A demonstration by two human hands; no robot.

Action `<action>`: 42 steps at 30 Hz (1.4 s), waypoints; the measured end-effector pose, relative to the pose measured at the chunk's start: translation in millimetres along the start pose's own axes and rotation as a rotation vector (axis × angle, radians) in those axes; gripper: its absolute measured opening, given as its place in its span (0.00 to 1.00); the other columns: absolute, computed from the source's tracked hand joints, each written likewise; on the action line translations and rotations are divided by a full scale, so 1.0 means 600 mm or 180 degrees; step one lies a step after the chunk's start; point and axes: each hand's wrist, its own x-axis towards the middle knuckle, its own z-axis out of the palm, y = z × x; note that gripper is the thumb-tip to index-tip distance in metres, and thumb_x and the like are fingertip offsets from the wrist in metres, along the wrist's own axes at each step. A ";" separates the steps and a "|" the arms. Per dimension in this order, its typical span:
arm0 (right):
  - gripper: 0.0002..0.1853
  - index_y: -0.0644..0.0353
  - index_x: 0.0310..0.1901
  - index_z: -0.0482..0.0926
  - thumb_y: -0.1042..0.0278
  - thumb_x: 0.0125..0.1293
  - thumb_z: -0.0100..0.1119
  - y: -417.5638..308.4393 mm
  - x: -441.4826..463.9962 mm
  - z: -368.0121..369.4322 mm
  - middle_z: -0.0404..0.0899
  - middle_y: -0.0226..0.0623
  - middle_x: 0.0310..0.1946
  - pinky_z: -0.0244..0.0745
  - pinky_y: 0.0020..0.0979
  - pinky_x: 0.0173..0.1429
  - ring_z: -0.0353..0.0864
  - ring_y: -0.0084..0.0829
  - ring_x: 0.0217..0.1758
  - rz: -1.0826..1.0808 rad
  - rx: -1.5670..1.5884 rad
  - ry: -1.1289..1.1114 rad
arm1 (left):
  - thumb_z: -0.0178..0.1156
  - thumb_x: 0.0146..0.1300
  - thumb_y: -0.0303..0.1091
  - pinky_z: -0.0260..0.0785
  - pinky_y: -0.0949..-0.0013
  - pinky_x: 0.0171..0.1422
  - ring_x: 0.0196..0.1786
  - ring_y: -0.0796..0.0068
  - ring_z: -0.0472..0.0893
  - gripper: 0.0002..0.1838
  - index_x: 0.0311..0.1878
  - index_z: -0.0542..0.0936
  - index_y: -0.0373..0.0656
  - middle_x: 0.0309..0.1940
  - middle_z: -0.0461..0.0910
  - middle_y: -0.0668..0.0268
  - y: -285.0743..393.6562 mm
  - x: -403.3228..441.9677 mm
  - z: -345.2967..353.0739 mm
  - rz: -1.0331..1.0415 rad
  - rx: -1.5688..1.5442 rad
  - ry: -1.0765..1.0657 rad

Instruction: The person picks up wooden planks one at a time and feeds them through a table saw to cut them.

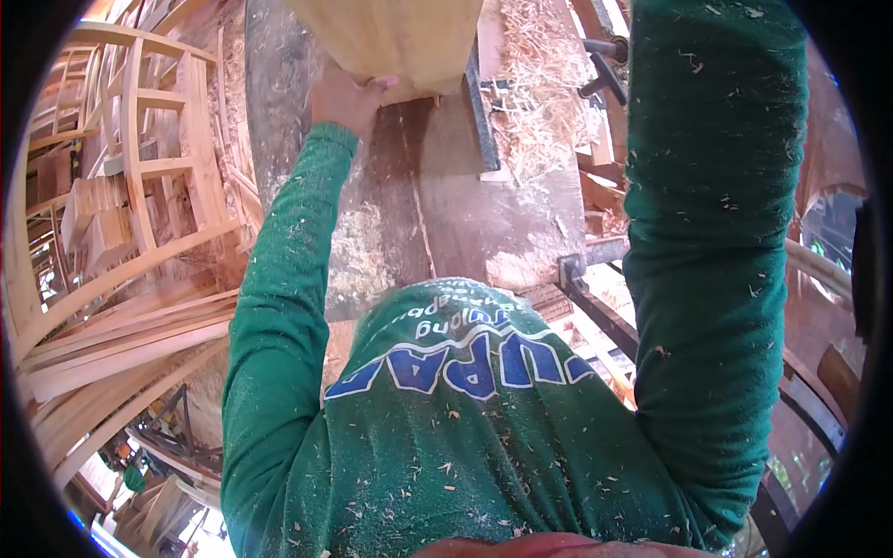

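My left hand [346,100] is at the near end of a thick, pale wooden board [400,42]. Its thumb presses against the lower edge of that end, while the other fingers are mostly hidden at the board's left side. The board stands over a worn, dusty work surface [372,214], and its upper part runs out of the picture. A dark straight strip [482,121] lies along the board's right side. My right arm reaches up past the top edge in its green sleeve, so my right hand is out of sight.
Curly wood shavings [544,93] are heaped right of the strip. Dark metal handles [605,74] stick out beyond them. Ladder-like wooden frames [158,139] and stacked curved lengths of wood [130,344] crowd the left. A metal bar [595,302] crosses near my right elbow.
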 end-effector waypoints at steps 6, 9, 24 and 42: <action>0.34 0.67 0.62 0.78 0.42 0.69 0.62 0.002 0.016 0.007 0.84 0.46 0.52 0.80 0.39 0.59 0.84 0.39 0.55 -0.0021 -0.0006 0.0004 | 0.82 0.47 0.47 0.77 0.51 0.60 0.56 0.47 0.85 0.41 0.60 0.75 0.35 0.51 0.86 0.50 -0.008 0.018 0.008 -0.0045 0.0168 0.0022; 0.33 0.67 0.62 0.78 0.43 0.69 0.62 0.002 0.023 0.010 0.84 0.46 0.52 0.80 0.39 0.58 0.84 0.39 0.55 -0.0029 -0.0020 0.0010 | 0.82 0.47 0.48 0.77 0.51 0.61 0.57 0.47 0.84 0.42 0.61 0.74 0.35 0.52 0.86 0.49 -0.012 0.027 0.012 -0.0031 0.0176 0.0050; 0.32 0.66 0.61 0.77 0.46 0.68 0.63 0.009 0.074 0.028 0.84 0.46 0.52 0.81 0.39 0.57 0.84 0.39 0.55 -0.0042 -0.0038 0.0017 | 0.81 0.49 0.46 0.79 0.52 0.58 0.50 0.48 0.87 0.45 0.64 0.70 0.31 0.43 0.88 0.49 -0.021 0.090 0.017 0.0123 0.0326 0.0029; 0.30 0.66 0.61 0.77 0.49 0.67 0.64 0.013 0.145 0.051 0.84 0.45 0.52 0.82 0.39 0.56 0.85 0.38 0.54 -0.0030 -0.0063 0.0059 | 0.80 0.50 0.50 0.76 0.52 0.62 0.56 0.49 0.85 0.42 0.61 0.75 0.33 0.50 0.86 0.48 -0.023 0.169 0.021 -0.0258 0.0287 -0.0057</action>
